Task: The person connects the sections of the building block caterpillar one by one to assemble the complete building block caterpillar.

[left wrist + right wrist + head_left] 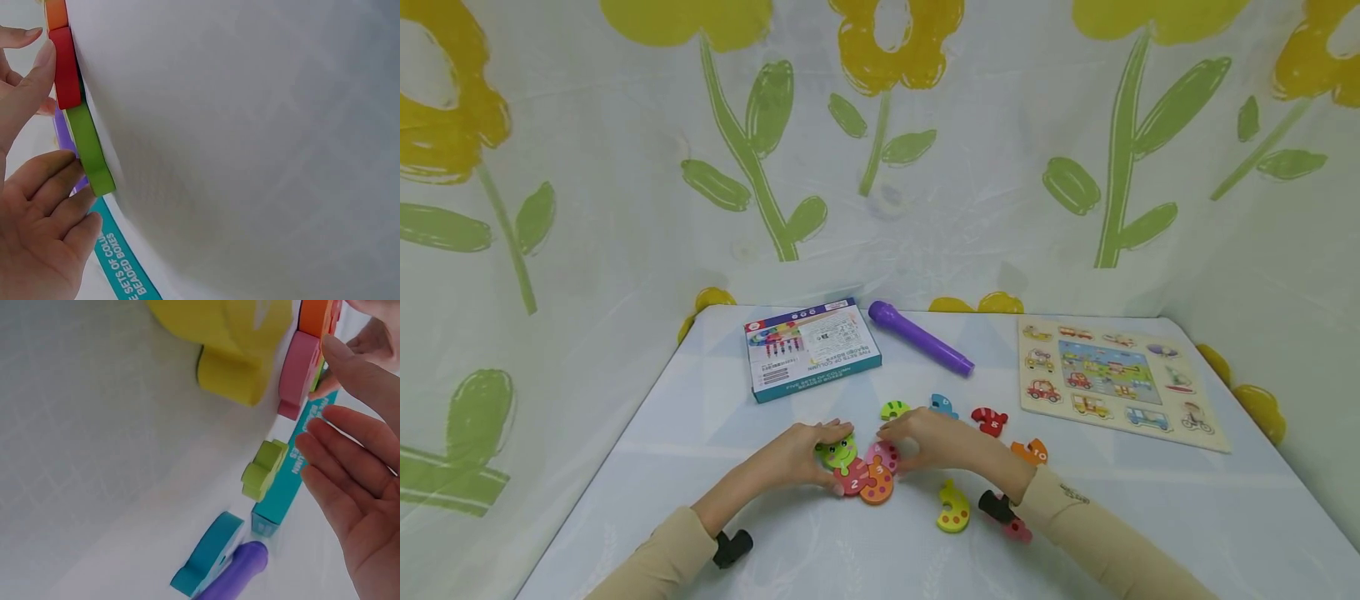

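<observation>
My left hand (801,454) holds the joined caterpillar puzzle by its left end. Its fingers (59,181) lie along the green smiling head piece (838,452), and the thumb is at the red piece marked 2 (853,479). An orange piece marked 3 (877,487) and a pink piece marked 4 (882,456) continue the row. Over the pink piece is my right hand (940,442), its thumb right at the edge and its other fingers loosely extended and apart from it in the right wrist view. Nearest that hand lies a loose yellow piece (953,508).
More loose pieces lie around the right arm: green (895,409), blue (943,405), red (989,421), orange (1030,451) and pink (1018,530). Farther back are a teal-edged box (812,350), a purple microphone-shaped toy (921,337) and a wooden vehicle puzzle board (1120,379).
</observation>
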Demonstrator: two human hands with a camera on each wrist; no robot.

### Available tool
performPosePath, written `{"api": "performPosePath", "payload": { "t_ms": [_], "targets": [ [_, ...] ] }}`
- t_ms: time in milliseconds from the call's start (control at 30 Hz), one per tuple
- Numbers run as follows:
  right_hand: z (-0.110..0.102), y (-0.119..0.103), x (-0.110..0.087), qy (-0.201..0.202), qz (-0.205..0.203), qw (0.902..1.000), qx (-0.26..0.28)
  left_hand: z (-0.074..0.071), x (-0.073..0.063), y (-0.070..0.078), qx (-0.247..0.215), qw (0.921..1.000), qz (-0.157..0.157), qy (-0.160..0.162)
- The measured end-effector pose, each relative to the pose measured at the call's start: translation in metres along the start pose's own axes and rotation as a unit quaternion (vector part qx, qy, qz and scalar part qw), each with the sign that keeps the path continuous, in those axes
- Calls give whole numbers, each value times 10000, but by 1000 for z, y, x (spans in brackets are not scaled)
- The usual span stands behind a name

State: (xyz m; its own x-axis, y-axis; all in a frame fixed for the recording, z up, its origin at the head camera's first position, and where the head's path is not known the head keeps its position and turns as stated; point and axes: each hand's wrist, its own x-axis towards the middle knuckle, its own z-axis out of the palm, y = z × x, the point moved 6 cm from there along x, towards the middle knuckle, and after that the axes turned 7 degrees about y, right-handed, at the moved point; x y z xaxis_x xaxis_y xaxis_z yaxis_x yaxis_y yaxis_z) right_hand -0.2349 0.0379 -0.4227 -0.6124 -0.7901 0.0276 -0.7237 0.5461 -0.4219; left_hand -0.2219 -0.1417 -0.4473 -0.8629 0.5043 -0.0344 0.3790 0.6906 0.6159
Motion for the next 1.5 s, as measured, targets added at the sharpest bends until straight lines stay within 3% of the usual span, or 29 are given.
{"api": "performPosePath", "payload": {
  "t_ms": [400, 700, 867, 1500],
  "targets": [
    [-10, 6, -14, 238, 313, 9989, 272, 1, -1, 0, 132, 9999, 54, -90],
    [-22, 12, -22, 572, 454, 9970, 243, 2, -1, 6, 203, 9997, 83, 85],
    [-28, 17, -22, 727, 421, 9964, 138, 2, -1, 7, 270, 9995, 15, 141],
    [-34, 27, -6, 685, 460, 9966, -39, 3, -1, 6, 165, 9997, -70, 180]
  ]
}}
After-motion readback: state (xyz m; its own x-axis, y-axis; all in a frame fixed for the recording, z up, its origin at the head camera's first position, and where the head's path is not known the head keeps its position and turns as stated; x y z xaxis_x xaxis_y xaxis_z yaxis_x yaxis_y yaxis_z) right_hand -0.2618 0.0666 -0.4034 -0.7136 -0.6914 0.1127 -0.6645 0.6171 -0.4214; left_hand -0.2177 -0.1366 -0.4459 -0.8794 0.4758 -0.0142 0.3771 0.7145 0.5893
